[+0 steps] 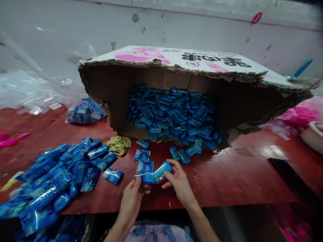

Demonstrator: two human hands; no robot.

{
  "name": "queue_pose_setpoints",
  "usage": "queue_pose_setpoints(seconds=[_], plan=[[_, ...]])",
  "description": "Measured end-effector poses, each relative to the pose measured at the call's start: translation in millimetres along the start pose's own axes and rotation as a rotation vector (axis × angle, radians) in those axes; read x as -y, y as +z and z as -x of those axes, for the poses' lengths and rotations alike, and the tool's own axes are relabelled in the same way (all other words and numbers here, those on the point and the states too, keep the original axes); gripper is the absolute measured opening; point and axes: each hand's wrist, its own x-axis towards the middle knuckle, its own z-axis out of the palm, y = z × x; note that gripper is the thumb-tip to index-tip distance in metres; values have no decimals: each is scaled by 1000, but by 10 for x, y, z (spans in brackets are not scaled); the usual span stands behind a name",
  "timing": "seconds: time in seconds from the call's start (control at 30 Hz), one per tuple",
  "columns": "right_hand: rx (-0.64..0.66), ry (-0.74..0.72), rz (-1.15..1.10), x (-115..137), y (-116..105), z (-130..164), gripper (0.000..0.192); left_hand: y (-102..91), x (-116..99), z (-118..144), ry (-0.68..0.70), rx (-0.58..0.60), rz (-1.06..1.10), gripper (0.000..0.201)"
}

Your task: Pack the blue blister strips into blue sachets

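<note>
Progress: judged approx mid-way, maybe less. Done so far: a big heap of bagged pieces (pixel 50 181) sits on the surface (pixel 227 181) at the person's left, w/ a few sealed bags apart from it, e.g. one loose bag (pixel 112 175) and two more flat bags (pixel 142 155) nearer the middle. Left to do: a lot. The torn cardboard box (pixel 191 97), lying on its side w/ open mouth toward the person, holds a large pile of loose blue pieces (pixel 174 116), several spilled out at its mouth onto the surface.

In hand now: left hand (pixel 132 198) holds a small clear bag (pixel 146 175), fingers clamped on its lower edge, bag lying low over the surface just in front of the person. Right hand (pixel 178 179) has fingers closed round one blue piece (pixel 162 170), thumb and forefinger pinching its far end. Piece tip touches or just enters the bag's right side; can't tell if bag mouth is open there. Looks like the insert step, not finished.

Orientation: blue piece is oblong, long axis runs approx left-right across the view, tilted slightly, lower-left end pointing at the bag, upper-right end in the right fingers. Bag's long axis approx toward/away from the person.

Also around: yellowish cloth (pixel 119 144) by the box mouth, clear plastic sheeting (pixel 30 90) far left, pink items (pixel 297 116) far right.
</note>
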Motion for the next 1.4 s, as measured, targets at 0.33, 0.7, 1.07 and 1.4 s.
queue_pose_setpoints(seconds=[0.33, 0.7, 1.07, 1.4], plan=[[-46, 9, -20, -81, 65, 95, 42, -27, 6, 17, 67, -19, -1, 29], [-104, -495, 602, -493, 58, 345, 30, 81, -20, 84, -149, 11, 122, 25], [101, -264, 315, -238, 66, 376, 41, -30, -257, -3, -346, 383, 97, 24], [294, -165, 272, -236, -29, 289, 80, -77, -295, -89, -371, 643, 72, 28]])
